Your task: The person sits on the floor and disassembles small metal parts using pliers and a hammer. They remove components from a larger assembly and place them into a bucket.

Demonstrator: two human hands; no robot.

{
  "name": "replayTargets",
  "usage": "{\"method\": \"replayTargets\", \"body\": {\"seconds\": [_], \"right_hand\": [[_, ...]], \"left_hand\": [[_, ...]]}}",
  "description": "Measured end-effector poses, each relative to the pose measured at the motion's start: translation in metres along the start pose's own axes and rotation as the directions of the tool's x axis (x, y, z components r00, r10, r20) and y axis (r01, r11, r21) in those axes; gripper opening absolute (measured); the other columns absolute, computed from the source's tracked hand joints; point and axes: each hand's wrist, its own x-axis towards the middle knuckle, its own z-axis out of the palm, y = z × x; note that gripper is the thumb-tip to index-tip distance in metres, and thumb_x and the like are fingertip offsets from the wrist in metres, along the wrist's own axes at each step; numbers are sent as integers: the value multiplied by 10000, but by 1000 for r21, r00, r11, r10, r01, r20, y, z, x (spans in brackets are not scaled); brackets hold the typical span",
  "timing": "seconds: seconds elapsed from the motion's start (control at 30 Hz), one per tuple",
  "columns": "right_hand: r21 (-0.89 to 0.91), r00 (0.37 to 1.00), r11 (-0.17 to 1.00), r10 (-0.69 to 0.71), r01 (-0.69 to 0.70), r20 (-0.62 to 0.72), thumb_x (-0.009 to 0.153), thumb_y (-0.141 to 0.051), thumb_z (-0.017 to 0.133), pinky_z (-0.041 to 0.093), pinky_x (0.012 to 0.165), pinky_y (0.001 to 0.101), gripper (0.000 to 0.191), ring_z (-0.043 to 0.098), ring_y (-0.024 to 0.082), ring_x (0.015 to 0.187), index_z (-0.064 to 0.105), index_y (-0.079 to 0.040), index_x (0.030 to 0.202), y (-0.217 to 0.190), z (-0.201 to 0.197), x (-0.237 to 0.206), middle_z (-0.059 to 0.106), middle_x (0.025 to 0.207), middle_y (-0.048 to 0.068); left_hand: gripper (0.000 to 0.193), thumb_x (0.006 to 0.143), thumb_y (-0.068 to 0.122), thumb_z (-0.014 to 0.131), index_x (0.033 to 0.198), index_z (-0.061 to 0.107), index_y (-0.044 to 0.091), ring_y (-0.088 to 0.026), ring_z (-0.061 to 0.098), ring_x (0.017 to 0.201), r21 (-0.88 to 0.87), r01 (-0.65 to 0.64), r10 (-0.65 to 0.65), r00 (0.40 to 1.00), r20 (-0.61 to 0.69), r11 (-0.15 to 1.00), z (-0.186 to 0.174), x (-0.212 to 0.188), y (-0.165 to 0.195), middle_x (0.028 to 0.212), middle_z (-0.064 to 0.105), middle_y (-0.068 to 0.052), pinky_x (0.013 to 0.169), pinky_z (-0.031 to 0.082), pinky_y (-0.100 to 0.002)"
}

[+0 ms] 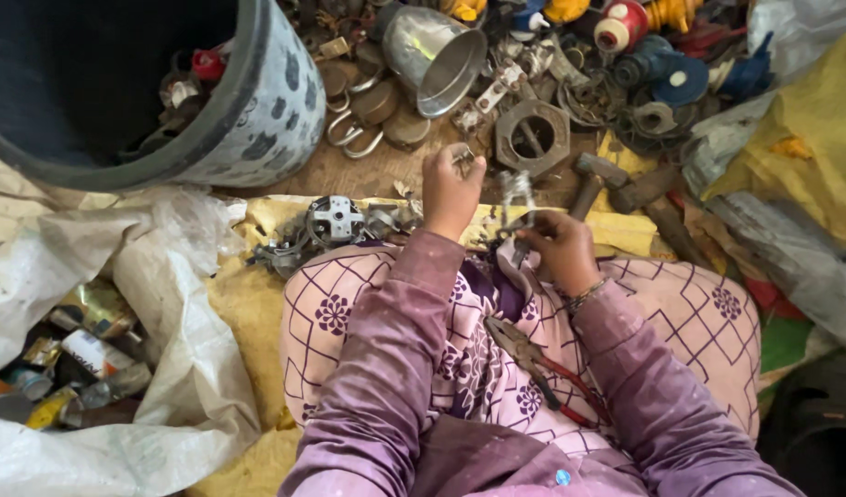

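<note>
Scrap-strewn floor; left hand [451,189] grip pinches a small metal piece [463,162], right hand [559,247] grip clamps a metal part [518,198] beside it.

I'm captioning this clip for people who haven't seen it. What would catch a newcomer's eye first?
First, the two hands at centre: the left hand pinches a small metal bit, the right hand grips a metal scrap piece. Behind them spreads a heap of scrap metal, with a shiny metal cup and padlocks. A big patterned tub fills the upper left.
</note>
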Motion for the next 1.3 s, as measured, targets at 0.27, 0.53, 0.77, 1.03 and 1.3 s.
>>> {"method": "replayTargets", "body": {"seconds": [0.27,0.53,0.77,1.03,1.3], "right_hand": [[71,948,996,-28,53,-316,885,-154,860,569,661,295,332,712,185,802,729,-21,1159,10,11,92,780,952,101],[-474,951,879,-186,50,-246,821,-72,793,523,924,471,732,605,422,1122,516,-142,1496,14,26,86,565,1319,234],[-550,951,796,-310,254,-10,869,-105,767,536,959,465,701,585,414,1232,508,-228,1509,-2,40,72,536,1424,194],[-339,960,899,-275,278,57,869,-118,762,554,849,454,413,688,397,974,621,-52,1252,14,55,86,700,1055,206],[157,978,987,-8,42,-206,950,-59,738,600,713,318,146,732,191,805,712,1,1081,12,52,79,761,941,93]], "left_hand": [[334,905,293,733,1119,713,37,-219,755,960,-256,238,-203,966,157,937,6,7,8,1033,790,-113,845,573,-326],[289,898,304,739,1053,740,61,-198,769,864,-221,218,-182,969,169,951,4,3,23,945,793,-93,779,591,-326],[276,895,307,734,1045,752,76,-197,767,821,-179,200,-172,972,158,963,-2,1,36,898,787,-85,744,588,-330],[257,908,296,722,1045,752,80,-201,775,818,-230,202,-164,971,173,952,-10,4,41,889,790,-95,742,595,-328],[242,917,293,722,1003,759,69,-215,769,802,-193,138,-103,978,181,972,-7,1,44,883,786,-108,731,587,-336]]}}
